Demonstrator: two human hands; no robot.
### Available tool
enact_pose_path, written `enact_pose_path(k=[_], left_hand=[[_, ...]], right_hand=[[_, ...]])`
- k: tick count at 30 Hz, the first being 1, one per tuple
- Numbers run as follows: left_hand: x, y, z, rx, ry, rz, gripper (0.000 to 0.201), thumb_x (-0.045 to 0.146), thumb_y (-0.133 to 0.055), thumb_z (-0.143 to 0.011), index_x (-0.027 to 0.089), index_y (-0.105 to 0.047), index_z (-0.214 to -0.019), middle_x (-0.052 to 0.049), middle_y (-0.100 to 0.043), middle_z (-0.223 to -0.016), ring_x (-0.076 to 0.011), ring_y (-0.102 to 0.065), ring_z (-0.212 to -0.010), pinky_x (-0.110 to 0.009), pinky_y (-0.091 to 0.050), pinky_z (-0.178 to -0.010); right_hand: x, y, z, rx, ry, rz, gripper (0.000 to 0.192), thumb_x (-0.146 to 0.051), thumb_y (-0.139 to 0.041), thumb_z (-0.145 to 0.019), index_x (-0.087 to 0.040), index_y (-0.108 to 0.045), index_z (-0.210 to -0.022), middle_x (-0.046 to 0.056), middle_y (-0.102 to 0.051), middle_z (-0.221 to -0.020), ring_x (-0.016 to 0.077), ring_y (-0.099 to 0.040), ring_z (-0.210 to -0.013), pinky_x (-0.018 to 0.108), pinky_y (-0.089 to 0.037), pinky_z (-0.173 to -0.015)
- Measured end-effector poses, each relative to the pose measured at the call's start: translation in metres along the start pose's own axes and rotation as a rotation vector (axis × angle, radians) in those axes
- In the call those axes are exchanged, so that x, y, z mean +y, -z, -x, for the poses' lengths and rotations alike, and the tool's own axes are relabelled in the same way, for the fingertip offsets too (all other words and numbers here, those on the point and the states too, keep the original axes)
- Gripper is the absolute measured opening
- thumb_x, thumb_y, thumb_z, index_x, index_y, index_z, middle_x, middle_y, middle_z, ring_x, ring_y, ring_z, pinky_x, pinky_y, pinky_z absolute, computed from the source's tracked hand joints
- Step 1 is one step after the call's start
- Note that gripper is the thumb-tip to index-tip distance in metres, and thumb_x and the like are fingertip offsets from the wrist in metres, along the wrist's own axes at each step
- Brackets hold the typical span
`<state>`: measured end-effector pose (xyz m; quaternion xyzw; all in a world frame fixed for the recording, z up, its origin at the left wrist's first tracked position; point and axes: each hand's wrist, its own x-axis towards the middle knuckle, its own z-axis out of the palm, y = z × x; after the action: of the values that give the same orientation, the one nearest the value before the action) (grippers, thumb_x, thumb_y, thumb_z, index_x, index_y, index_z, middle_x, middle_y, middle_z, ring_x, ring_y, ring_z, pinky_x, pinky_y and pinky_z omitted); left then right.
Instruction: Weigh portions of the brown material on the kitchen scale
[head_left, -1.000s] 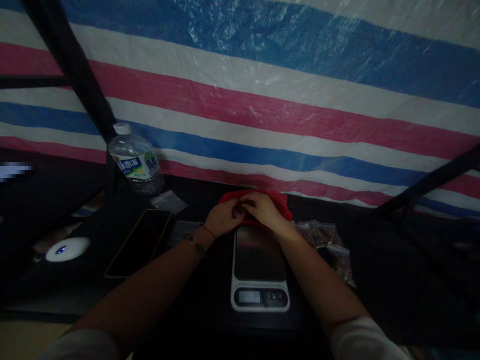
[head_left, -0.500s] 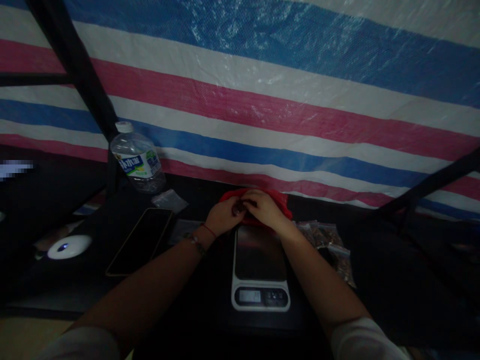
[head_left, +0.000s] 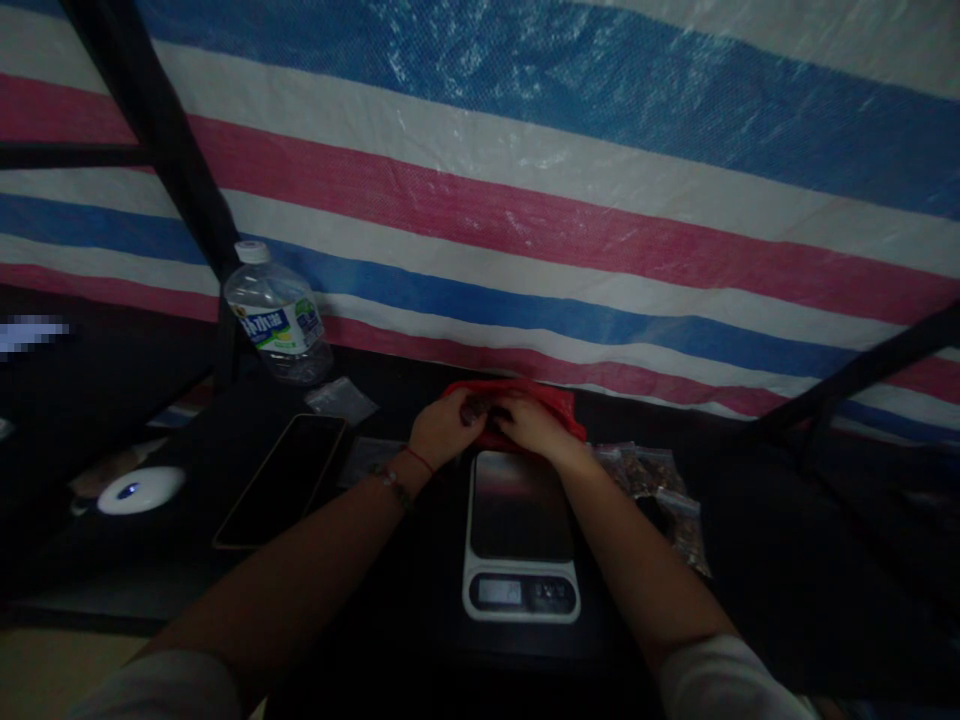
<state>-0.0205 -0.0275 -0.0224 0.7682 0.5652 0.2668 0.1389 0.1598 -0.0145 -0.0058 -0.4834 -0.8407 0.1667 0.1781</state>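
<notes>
Behind the kitchen scale point(head_left: 521, 515), both hands are over a crumpled red plastic bag point(head_left: 561, 405). My left hand point(head_left: 442, 428) is closed around a small dark brown bundle point(head_left: 474, 408), whose kind is too dim to make out. Close beside it, my right hand point(head_left: 531, 426) has its fingers curled down at the bag's opening. Whatever lies between those fingers is hidden. The scale has a dark plate with nothing on it and a lit display whose figures are unreadable.
Small zip bags point(head_left: 682, 525) with brown contents lie right of the scale. Left are a phone point(head_left: 285, 485), clear plastic bags point(head_left: 341, 400), a large clear bottle point(head_left: 281, 325) and a white oval device point(head_left: 142, 490). A striped tarp point(head_left: 525, 200) hangs behind, between dark frame bars.
My two hands have drawn slightly apart, with the right fingers lower over the red bag. More of the brown bundle shows in my left hand.
</notes>
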Motion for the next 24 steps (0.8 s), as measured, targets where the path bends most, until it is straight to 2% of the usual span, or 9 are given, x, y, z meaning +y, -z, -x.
enact_pose_path(k=[4,8,10,14,16,20,24], left_hand=[[0.002,0.002,0.0,-0.021,0.032,-0.017,0.034,0.044,-0.055,-0.084,0.024,-0.059,-0.112,-0.005,-0.07,-0.095,-0.0214,-0.068,-0.086,-0.027,-0.049,-0.073],[0.003,0.004,0.001,-0.015,0.027,-0.02,0.036,0.044,-0.056,-0.084,0.024,-0.058,-0.113,-0.005,-0.07,-0.098,-0.0221,-0.068,-0.089,-0.028,-0.049,-0.074],[0.003,0.005,0.001,-0.024,0.031,-0.017,0.036,0.045,-0.056,-0.084,0.024,-0.058,-0.113,-0.005,-0.07,-0.098,-0.022,-0.068,-0.089,-0.028,-0.049,-0.075],[0.003,0.005,0.001,-0.03,0.026,-0.013,0.037,0.046,-0.056,-0.084,0.024,-0.058,-0.113,-0.005,-0.07,-0.099,-0.0222,-0.068,-0.09,-0.028,-0.049,-0.075],[0.004,0.006,0.001,-0.034,0.034,-0.011,0.036,0.046,-0.056,-0.084,0.024,-0.059,-0.113,-0.005,-0.07,-0.099,-0.0221,-0.068,-0.09,-0.027,-0.05,-0.075],[0.003,0.005,0.001,-0.04,0.037,-0.017,0.038,0.045,-0.057,-0.084,0.023,-0.058,-0.115,-0.006,-0.07,-0.1,-0.0218,-0.067,-0.092,-0.027,-0.05,-0.078],[0.001,0.004,0.001,-0.029,0.026,-0.03,0.037,0.045,-0.056,-0.084,0.024,-0.058,-0.115,-0.006,-0.07,-0.099,-0.0223,-0.068,-0.09,-0.028,-0.05,-0.077]], right_hand=[[0.004,-0.009,-0.002,-0.062,0.072,0.009,0.026,-0.009,-0.068,-0.072,-0.014,-0.07,-0.097,0.01,-0.07,-0.102,0.0216,-0.062,-0.097,0.034,-0.045,-0.089],[0.006,-0.007,-0.004,-0.069,0.112,-0.041,0.029,0.0,-0.063,-0.07,-0.017,-0.072,-0.092,0.007,-0.071,-0.097,0.0194,-0.064,-0.093,0.032,-0.046,-0.088],[0.006,-0.004,-0.005,-0.071,0.083,-0.05,0.029,0.001,-0.059,-0.073,-0.017,-0.072,-0.09,0.006,-0.072,-0.095,0.0181,-0.065,-0.089,0.03,-0.047,-0.085],[0.01,0.002,-0.004,-0.009,-0.094,-0.021,0.025,-0.002,-0.053,-0.079,-0.016,-0.071,-0.089,0.007,-0.072,-0.093,0.0187,-0.066,-0.084,0.029,-0.049,-0.079],[0.012,0.003,-0.002,0.016,-0.137,-0.025,0.024,-0.006,-0.053,-0.081,-0.016,-0.071,-0.094,0.009,-0.072,-0.096,0.0197,-0.067,-0.086,0.03,-0.049,-0.08],[0.016,-0.001,0.002,-0.034,-0.095,-0.081,0.033,-0.013,-0.061,-0.079,-0.019,-0.066,-0.112,0.008,-0.07,-0.108,0.019,-0.066,-0.091,0.03,-0.05,-0.083],[0.019,-0.005,0.001,-0.128,-0.068,-0.05,0.03,-0.007,-0.06,-0.076,-0.018,-0.07,-0.101,0.006,-0.072,-0.103,0.0172,-0.066,-0.09,0.026,-0.048,-0.083]])
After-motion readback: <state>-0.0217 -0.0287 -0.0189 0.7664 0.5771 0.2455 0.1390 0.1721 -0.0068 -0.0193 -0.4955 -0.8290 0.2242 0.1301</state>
